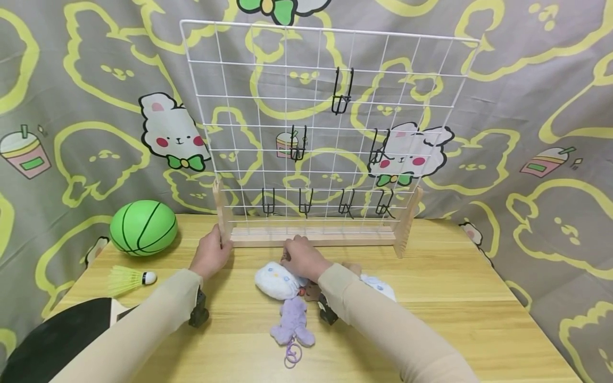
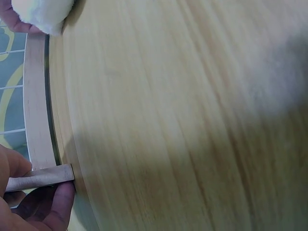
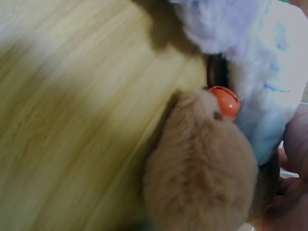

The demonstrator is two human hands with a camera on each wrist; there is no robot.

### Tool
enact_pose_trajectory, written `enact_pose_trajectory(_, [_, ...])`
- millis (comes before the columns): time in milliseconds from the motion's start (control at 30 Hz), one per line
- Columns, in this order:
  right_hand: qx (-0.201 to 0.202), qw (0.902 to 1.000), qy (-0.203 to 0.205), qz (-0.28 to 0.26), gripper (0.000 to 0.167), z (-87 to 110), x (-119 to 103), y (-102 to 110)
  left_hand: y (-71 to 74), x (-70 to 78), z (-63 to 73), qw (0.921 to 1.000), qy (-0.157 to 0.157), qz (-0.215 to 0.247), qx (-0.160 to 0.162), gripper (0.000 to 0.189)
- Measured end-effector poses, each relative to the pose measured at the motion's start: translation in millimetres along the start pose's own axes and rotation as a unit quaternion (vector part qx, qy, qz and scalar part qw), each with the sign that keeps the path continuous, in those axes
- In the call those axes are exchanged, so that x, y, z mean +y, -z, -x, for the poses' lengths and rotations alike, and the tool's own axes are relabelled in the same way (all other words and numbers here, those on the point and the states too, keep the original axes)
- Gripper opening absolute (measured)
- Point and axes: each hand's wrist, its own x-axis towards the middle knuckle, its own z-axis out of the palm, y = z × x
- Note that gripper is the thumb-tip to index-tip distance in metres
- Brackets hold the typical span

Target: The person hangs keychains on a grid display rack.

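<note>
My left hand (image 1: 210, 252) grips the left wooden foot (image 2: 43, 178) of a white wire grid rack (image 1: 321, 127), thumb and fingers on either side of it. Low in front of the rack's base rail, my right hand (image 1: 304, 258) has its fingers curled at a white plush toy (image 1: 278, 281) with blue and orange marks. In the right wrist view, the fingers are partly cut off at the edge. Beside the white toy lie a purple plush keychain (image 1: 293, 322), a tan plush toy (image 3: 202, 168) and an orange bell (image 3: 226, 102). My right forearm partly hides another white plush (image 1: 378, 286).
Black hooks (image 1: 342, 98) hang on the grid at several heights. A green ball (image 1: 143, 227) and a yellow shuttlecock (image 1: 128, 280) lie on the wooden table (image 1: 479, 319) at left. A black paddle-like object (image 1: 62, 340) is under my left forearm. A patterned curtain (image 1: 541, 96) stands behind.
</note>
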Motion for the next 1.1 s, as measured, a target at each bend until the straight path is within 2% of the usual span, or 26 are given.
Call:
enact_pose_trajectory(233, [0.000,0.9997,0.004,-0.024,0.018,0.0,4.8,0.6,0.4,0.9,-0.1,1.0000,-0.005,0.001,-0.002,0.051])
enact_pose_trajectory(533, [-0.009,0.9964,0.056,-0.064,0.016,1.5,15.9,5.7,-0.3,1.5,1.1,1.0000,-0.009,0.000,0.001,0.052])
enact_pose_trajectory(700, [0.004,0.9943,0.080,-0.071,0.018,7.0,21.8,9.5,0.4,2.2,2.5,1.0000,-0.009,0.001,0.001,0.053])
enact_pose_trajectory(933, [0.023,0.9924,0.083,-0.088,0.020,13.1,22.6,14.6,0.8,0.5,2.4,0.9999,-0.012,0.001,0.003,0.053])
enact_pose_trajectory(1100, [0.038,0.9873,0.087,-0.127,0.016,18.2,20.8,17.2,0.2,-0.3,2.7,0.9999,-0.014,0.004,0.002,0.054])
